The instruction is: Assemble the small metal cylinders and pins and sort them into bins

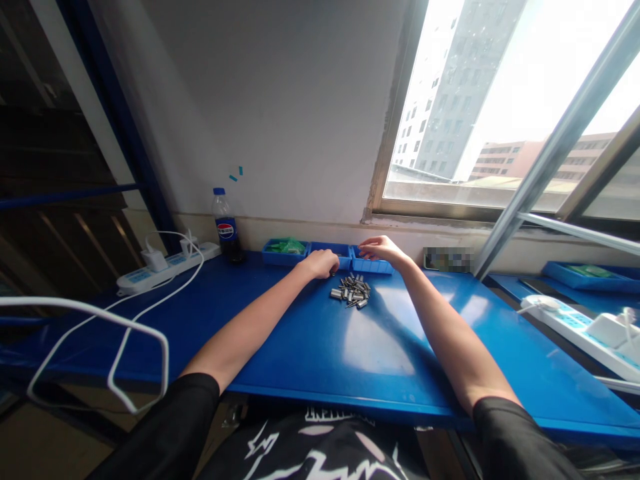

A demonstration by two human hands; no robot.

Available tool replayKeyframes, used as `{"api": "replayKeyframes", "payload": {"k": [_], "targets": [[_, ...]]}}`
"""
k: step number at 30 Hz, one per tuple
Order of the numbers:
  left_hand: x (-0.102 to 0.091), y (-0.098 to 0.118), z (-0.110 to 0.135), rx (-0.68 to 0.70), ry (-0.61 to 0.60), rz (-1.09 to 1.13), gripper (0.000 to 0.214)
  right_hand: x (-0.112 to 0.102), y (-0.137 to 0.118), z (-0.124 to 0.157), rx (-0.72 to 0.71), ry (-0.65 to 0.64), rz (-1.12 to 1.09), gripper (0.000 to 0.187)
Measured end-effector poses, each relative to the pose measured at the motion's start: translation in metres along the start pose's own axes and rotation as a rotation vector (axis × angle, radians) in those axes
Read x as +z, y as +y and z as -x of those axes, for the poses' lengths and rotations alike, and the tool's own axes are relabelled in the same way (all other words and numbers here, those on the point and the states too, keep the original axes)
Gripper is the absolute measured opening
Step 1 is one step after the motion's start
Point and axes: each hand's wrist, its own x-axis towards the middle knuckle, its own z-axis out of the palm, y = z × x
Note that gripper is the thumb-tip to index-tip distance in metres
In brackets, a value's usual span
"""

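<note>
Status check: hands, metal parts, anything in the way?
Left hand by middle blue bin, right hand over right blue bin; grips unclear. Metal parts heaped on table, near side of bins. Bottle left of bins, not in the way.

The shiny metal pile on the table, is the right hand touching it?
Apart. The head view shows the right hand over a blue bin whose front wall lies between hand and pile.

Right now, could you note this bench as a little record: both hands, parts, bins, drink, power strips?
Left hand: at the middle blue bin; grip unclear
Right hand: over the right blue bin; grip unclear
Metal parts: loose pile on the blue table, before the bins
Left blue bin: holds green material
Bottle: upright, capped, left of the bins
Power strips: one toward each side
</note>
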Motion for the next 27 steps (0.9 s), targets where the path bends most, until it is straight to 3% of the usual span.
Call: {"api": "replayKeyframes", "payload": {"k": [9,19,24,27], "targets": [[0.010,-0.013,-0.008,0.094,-0.110,0.164,0.009,0.001,0.001,-0.002,0.000,-0.001,0.002,0.023],[0.007,-0.011,-0.004,0.177,-0.047,0.348,0.010,0.002,-0.003,0.003,0.009,0.012,0.008,0.021],[0.002,-0.012,-0.003,0.213,-0.203,0.398,0.019,0.005,-0.009,0.007,0.008,0.007,0.017,0.017],[0.003,-0.014,-0.004,0.188,-0.234,0.388,0.019,0.005,-0.014,0.012,0.011,-0.034,0.060,0.016]]}}
